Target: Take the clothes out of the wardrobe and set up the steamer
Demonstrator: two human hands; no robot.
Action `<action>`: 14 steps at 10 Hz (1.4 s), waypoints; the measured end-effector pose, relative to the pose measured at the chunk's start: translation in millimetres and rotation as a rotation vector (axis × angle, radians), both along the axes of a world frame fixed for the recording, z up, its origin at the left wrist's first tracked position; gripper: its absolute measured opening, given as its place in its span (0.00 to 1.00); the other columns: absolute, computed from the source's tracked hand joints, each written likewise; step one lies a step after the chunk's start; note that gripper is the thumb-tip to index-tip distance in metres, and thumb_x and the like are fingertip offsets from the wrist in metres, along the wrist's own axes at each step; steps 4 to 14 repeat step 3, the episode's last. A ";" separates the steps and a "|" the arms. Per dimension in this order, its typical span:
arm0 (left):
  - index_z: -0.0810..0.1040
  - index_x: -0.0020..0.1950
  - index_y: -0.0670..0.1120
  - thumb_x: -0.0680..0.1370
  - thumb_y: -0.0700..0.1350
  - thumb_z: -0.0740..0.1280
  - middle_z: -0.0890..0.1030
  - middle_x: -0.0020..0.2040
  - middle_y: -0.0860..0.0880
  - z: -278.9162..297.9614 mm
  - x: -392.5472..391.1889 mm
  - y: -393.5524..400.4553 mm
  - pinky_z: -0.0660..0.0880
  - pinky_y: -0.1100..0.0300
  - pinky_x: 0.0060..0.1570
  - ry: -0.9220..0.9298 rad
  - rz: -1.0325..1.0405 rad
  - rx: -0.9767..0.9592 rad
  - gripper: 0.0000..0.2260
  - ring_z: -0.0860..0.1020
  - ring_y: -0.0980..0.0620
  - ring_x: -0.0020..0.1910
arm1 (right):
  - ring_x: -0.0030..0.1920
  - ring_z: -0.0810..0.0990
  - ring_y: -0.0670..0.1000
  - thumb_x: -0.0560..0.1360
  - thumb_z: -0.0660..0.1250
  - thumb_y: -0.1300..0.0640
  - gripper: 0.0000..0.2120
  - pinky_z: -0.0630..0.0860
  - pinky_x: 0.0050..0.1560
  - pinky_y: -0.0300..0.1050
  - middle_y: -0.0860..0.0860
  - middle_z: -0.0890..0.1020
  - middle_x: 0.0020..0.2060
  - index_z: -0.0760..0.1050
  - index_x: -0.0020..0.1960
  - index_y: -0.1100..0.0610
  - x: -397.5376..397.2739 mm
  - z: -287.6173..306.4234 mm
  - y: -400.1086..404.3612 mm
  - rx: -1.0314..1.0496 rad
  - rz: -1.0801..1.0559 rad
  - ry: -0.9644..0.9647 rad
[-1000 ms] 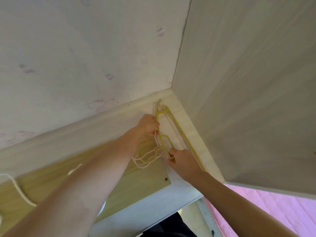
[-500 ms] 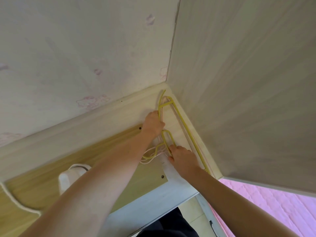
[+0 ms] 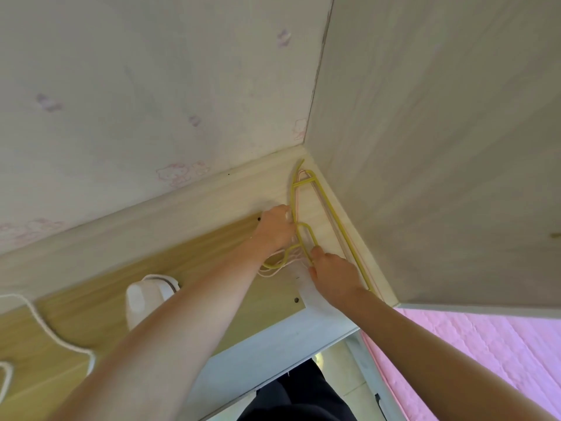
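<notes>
I see 2 bare forearms, no sleeves reaching the wrists, and black trousers [image 3: 303, 396] below.

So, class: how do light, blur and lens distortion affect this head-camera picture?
Head view: soft daylight without glare; wide-angle bending along the shelf edge; left forearm blurred up close, hangers fairly sharp; the wall looks washed out.

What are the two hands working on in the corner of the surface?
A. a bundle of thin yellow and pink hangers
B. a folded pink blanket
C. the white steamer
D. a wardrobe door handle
A: the left hand and the right hand both grip the thin yellow and pink hangers lying in the corner; the white steamer stands apart, untouched.
</notes>
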State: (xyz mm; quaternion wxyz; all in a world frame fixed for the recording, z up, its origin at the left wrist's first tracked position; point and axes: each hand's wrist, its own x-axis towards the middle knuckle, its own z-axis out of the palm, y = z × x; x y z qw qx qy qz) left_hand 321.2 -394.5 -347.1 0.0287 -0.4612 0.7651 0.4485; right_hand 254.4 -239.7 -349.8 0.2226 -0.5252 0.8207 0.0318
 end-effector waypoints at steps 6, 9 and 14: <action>0.76 0.65 0.46 0.76 0.41 0.60 0.80 0.60 0.44 26.0 75.4 23.7 0.74 0.54 0.58 -0.035 0.010 -0.252 0.17 0.77 0.44 0.60 | 0.57 0.75 0.58 0.79 0.56 0.60 0.13 0.72 0.44 0.48 0.56 0.76 0.55 0.67 0.63 0.59 7.7 31.8 20.0 -0.038 -0.030 0.083; 0.76 0.65 0.46 0.76 0.41 0.60 0.80 0.60 0.44 26.0 75.4 23.7 0.74 0.54 0.58 -0.035 0.010 -0.252 0.17 0.77 0.44 0.60 | 0.57 0.75 0.58 0.79 0.56 0.60 0.13 0.72 0.44 0.48 0.56 0.76 0.55 0.67 0.63 0.59 7.7 31.8 20.0 -0.038 -0.030 0.083; 0.76 0.65 0.46 0.76 0.41 0.60 0.80 0.60 0.44 26.0 75.4 23.7 0.74 0.54 0.58 -0.035 0.010 -0.252 0.17 0.77 0.44 0.60 | 0.57 0.75 0.58 0.79 0.56 0.60 0.13 0.72 0.44 0.48 0.56 0.76 0.55 0.67 0.63 0.59 7.7 31.8 20.0 -0.038 -0.030 0.083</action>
